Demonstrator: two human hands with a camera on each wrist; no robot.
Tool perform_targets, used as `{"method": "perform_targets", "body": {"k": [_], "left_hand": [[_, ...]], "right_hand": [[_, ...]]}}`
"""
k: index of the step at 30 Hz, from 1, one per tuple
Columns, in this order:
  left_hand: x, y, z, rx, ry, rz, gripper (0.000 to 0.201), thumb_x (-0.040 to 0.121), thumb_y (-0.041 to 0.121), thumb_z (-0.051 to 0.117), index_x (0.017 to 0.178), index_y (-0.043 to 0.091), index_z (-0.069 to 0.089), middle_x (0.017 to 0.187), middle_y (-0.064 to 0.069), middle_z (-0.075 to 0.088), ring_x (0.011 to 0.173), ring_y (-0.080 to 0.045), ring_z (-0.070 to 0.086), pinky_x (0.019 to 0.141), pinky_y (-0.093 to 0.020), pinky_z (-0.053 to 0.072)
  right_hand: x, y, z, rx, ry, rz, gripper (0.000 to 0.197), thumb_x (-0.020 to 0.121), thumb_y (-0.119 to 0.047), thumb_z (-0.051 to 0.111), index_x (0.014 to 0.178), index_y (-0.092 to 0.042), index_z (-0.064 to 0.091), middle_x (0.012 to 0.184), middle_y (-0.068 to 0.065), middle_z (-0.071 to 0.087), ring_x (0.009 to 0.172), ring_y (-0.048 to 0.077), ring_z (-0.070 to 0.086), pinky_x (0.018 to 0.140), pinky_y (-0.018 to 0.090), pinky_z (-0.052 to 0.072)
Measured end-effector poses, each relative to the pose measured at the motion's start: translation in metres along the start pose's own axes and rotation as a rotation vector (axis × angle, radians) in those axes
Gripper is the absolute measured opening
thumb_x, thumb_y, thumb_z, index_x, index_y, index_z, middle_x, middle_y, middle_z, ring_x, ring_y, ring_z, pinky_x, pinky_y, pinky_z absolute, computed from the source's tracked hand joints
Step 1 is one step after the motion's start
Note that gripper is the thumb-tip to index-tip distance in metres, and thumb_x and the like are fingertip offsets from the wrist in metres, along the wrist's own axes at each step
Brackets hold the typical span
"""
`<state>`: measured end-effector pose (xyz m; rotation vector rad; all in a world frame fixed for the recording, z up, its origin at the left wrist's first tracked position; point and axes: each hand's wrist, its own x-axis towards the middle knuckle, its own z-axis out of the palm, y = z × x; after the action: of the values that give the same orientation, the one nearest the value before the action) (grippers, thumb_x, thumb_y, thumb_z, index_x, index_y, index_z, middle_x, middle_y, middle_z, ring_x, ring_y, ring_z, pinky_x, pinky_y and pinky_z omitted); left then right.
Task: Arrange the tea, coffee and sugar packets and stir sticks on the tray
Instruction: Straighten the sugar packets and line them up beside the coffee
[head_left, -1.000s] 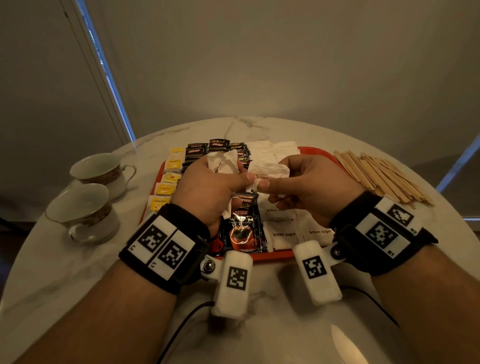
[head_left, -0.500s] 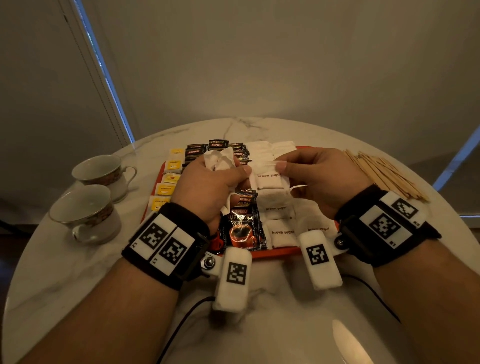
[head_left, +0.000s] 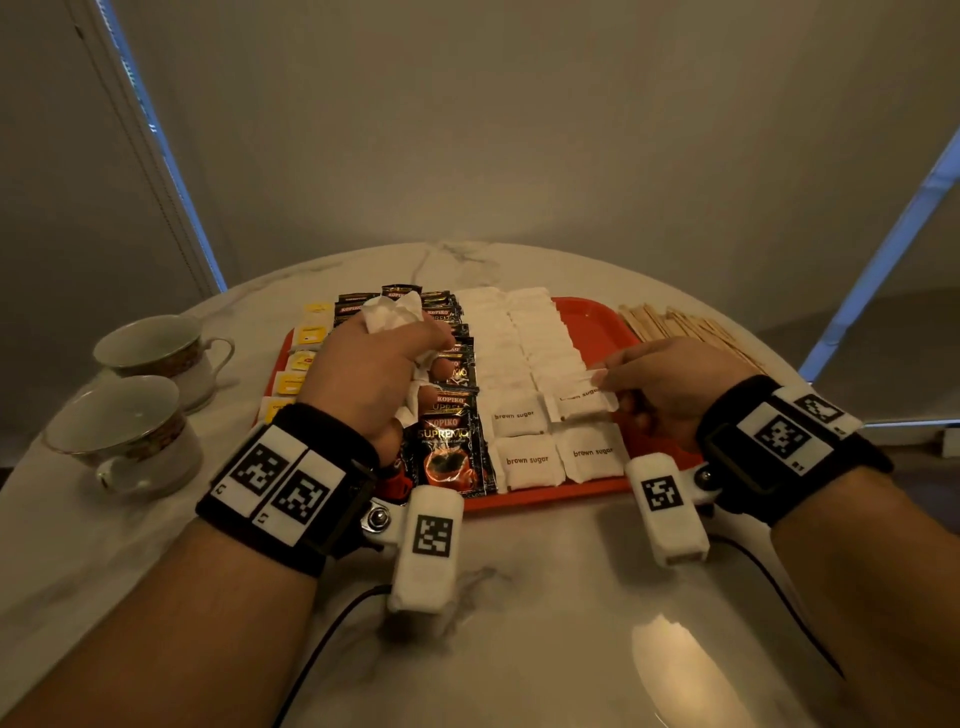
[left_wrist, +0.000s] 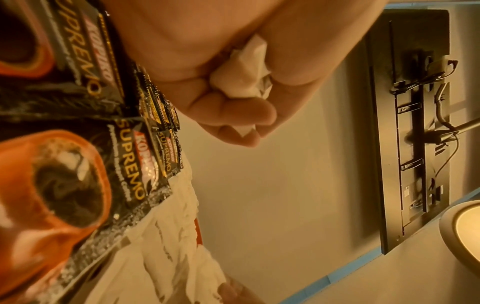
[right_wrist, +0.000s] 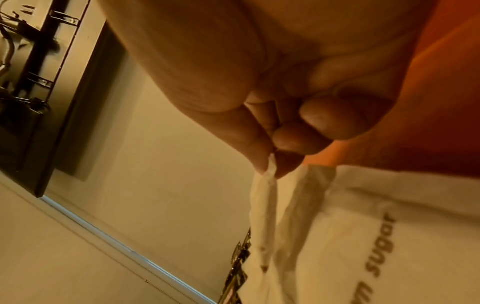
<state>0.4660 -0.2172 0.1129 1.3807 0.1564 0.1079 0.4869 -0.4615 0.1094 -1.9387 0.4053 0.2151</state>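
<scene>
the left hand (head_left: 374, 374) hovers over the row of black coffee packets (head_left: 451, 447) on the red tray (head_left: 592, 317), its fingers (left_wrist: 233, 115) clenched round a bunch of white sugar packets (head_left: 389, 312). the right hand (head_left: 670, 384) pinches the edge of one brown sugar packet (head_left: 582, 400) between thumb and fingers (right_wrist: 262, 148), at the near end of the right white column. yellow tea packets (head_left: 306, 358) line the tray's left side. stir sticks (head_left: 685, 327) lie on the table (head_left: 519, 597) just right of the tray; two teacups (head_left: 140, 395) stand to its left.
</scene>
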Motion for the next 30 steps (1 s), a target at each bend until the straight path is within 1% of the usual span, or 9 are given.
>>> {"method": "perform_targets", "body": {"k": [7,10,12,14,18,20,22,27,30], "left_hand": [[0.0,0.001,-0.001,-0.011,-0.001,0.002,0.008,0.093,0.007,0.069,0.096,0.011,0.063,0.083,-0.006,0.066,0.054,-0.009,0.06,0.038,-0.019,0.04],[-0.001,0.002,0.0,-0.013,-0.001,-0.007,0.007,0.094,0.007,0.069,0.094,0.011,0.063,0.083,-0.006,0.067,0.055,-0.01,0.06,0.038,-0.019,0.041],[-0.002,0.003,0.001,-0.012,0.01,-0.02,0.006,0.093,0.006,0.068,0.094,0.011,0.064,0.084,-0.008,0.067,0.054,-0.01,0.06,0.038,-0.02,0.041],[-0.004,0.005,0.002,-0.011,0.022,-0.05,0.005,0.093,0.005,0.063,0.095,0.009,0.065,0.085,-0.009,0.07,0.053,-0.01,0.06,0.039,-0.019,0.04],[-0.009,0.009,0.006,-0.05,-0.015,-0.15,0.014,0.096,0.007,0.049,0.093,0.011,0.061,0.084,-0.009,0.072,0.057,-0.014,0.057,0.041,-0.017,0.037],[-0.01,0.01,0.006,-0.051,-0.053,-0.173,0.016,0.095,0.006,0.045,0.092,0.009,0.061,0.081,-0.009,0.074,0.057,-0.017,0.056,0.042,-0.018,0.035],[-0.01,0.01,0.006,-0.043,-0.091,-0.177,0.019,0.094,0.005,0.044,0.103,0.005,0.061,0.081,-0.011,0.076,0.055,-0.018,0.056,0.041,-0.018,0.035],[-0.011,0.006,0.005,0.023,-0.172,-0.182,0.034,0.092,0.004,0.041,0.122,0.001,0.056,0.092,-0.02,0.077,0.05,-0.021,0.052,0.037,-0.02,0.034],[-0.014,0.006,0.006,0.069,-0.225,-0.199,0.037,0.09,-0.001,0.04,0.12,0.007,0.058,0.091,-0.021,0.077,0.048,-0.021,0.051,0.038,-0.021,0.033]], "right_hand": [[-0.004,0.002,0.005,-0.122,0.012,-0.003,0.005,0.092,-0.016,0.072,0.094,-0.015,0.077,0.08,0.006,0.065,0.067,0.016,0.054,0.061,0.028,0.048],[-0.007,0.0,0.003,-0.134,0.094,-0.098,0.006,0.094,-0.019,0.07,0.097,-0.021,0.075,0.081,0.001,0.068,0.066,0.013,0.056,0.063,0.026,0.05],[-0.01,-0.003,0.005,-0.106,0.166,-0.195,0.005,0.095,-0.02,0.069,0.096,-0.023,0.073,0.086,0.0,0.07,0.072,0.013,0.06,0.071,0.03,0.056],[-0.012,-0.009,0.009,-0.067,0.11,-0.241,0.006,0.096,-0.02,0.069,0.094,-0.019,0.074,0.091,0.004,0.073,0.077,0.015,0.067,0.078,0.035,0.061],[-0.016,-0.015,0.021,-0.049,-0.122,-0.158,0.015,0.098,-0.015,0.064,0.096,-0.006,0.076,0.093,0.012,0.075,0.078,0.021,0.068,0.084,0.04,0.061],[-0.017,-0.016,0.023,-0.079,-0.151,-0.138,0.017,0.1,-0.014,0.062,0.096,-0.004,0.075,0.09,0.015,0.072,0.077,0.022,0.066,0.083,0.038,0.061],[-0.018,-0.018,0.023,-0.067,-0.15,-0.16,0.018,0.1,-0.015,0.061,0.097,-0.002,0.074,0.088,0.015,0.07,0.076,0.022,0.064,0.079,0.035,0.059],[-0.02,-0.042,0.036,-0.005,-0.188,-0.369,0.02,0.096,-0.031,0.069,0.096,-0.013,0.077,0.098,0.008,0.076,0.08,0.016,0.067,0.077,0.035,0.056],[-0.018,-0.055,0.052,-0.051,-0.241,-0.436,0.019,0.09,-0.039,0.074,0.095,-0.02,0.078,0.092,-0.001,0.074,0.081,0.011,0.064,0.072,0.032,0.051]]}}
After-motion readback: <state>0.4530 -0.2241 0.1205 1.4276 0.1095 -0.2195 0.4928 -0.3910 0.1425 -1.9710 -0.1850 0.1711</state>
